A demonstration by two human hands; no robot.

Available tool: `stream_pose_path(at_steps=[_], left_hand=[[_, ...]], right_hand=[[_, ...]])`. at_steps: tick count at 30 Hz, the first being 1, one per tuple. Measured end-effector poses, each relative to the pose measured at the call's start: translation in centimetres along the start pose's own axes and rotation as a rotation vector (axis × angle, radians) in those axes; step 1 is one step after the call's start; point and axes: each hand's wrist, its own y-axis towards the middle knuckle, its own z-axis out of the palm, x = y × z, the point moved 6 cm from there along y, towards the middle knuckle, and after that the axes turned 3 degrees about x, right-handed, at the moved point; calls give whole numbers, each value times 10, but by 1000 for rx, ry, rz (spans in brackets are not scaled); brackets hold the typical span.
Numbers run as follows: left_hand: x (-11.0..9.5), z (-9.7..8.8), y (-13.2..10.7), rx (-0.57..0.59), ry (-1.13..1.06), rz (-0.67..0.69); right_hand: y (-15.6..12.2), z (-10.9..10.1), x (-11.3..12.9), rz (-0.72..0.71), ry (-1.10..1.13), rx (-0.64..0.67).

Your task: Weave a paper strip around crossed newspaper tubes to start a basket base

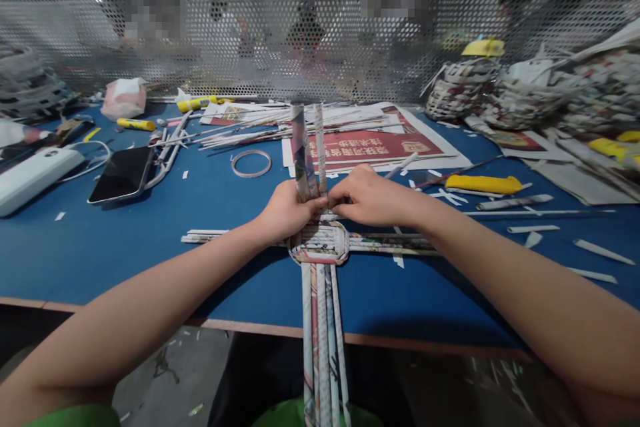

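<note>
A cross of rolled newspaper tubes with a small woven middle (pixel 323 245) lies near the table's front edge. Its front tubes (pixel 323 320) run over the edge toward me, and side tubes (pixel 205 236) stick out left and right. At the far side, several tubes (pixel 300 147) are bent upward. My left hand (pixel 293 210) is closed around the base of these raised tubes, thumb pointing right. Close against it, my right hand (pixel 363 197) pinches at the weave's far right corner, apparently on a paper strip; its fingertips partly hide what they hold.
Loose paper tubes (pixel 250 135) and a red-printed newspaper sheet (pixel 360 147) lie behind the hands. A tape ring (pixel 251 164), phone (pixel 123 175) and white power bank (pixel 37 180) are left. A yellow cutter (pixel 483 185) lies right, woven baskets (pixel 457 93) behind it. Perforated metal screen (pixel 280 33) borders the back.
</note>
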Motion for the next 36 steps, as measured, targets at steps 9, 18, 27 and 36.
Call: stream_pose_path(at_steps=[9, 18, 27, 36], left_hand=[[-3, -14, 0, -140, 24, -39], [8, -7, 3, 100, 37, -102], [13, -4, 3, 91, -71, -140], [15, -1, -2, 34, -262, -268]], right_hand=[[-1, 12, 2, -117, -89, -31], [3, 18, 3, -9, -248, -22], [-3, 8, -2, 61, -296, -101], [-9, 1, -2, -41, -354, -128]])
